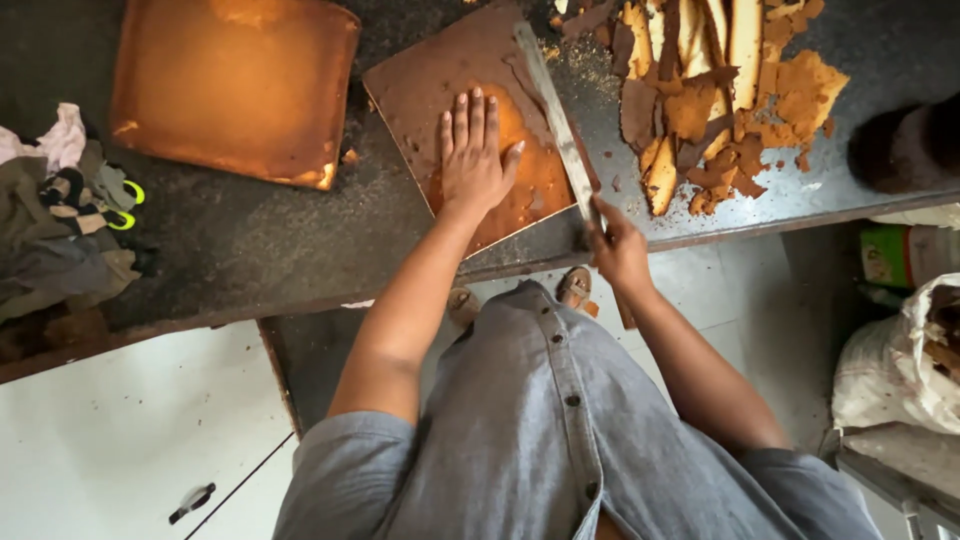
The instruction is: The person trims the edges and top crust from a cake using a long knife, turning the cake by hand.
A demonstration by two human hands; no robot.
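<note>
My left hand [475,150] lies flat, fingers together, on a square brown cake slab [440,75] at the edge of a dark worktop [260,250]. My right hand [618,250] grips the handle of a long knife [555,110]; its blade runs along the slab's right edge. Part of the slab's dark crust is scraped off, showing an orange-brown patch [540,180] beside my left hand.
A second square orange-brown slab [235,85] lies at the back left. A heap of cut crust trimmings [720,90] sits to the right. Crumpled cloths [60,220] lie at the left edge. A white cabinet [130,440] stands below; sacks [900,360] stand on the floor at right.
</note>
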